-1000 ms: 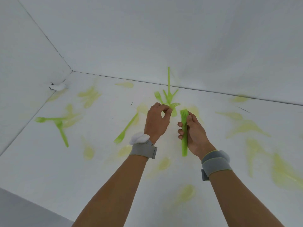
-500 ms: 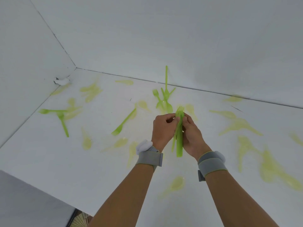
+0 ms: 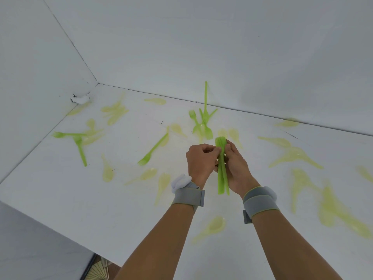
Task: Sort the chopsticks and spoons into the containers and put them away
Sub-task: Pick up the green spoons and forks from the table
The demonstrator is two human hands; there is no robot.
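Both hands met above the white table, holding a bundle of green forks upright, tines up: the right hand curled round the handles from behind, and the left hand pinched the bundle near the tines with thumb and fingertips. More green forks lay loose on the table, one left of the hands, a crossed pair far left and a heap by the back wall. Pale yellow spoons were scattered all around them.
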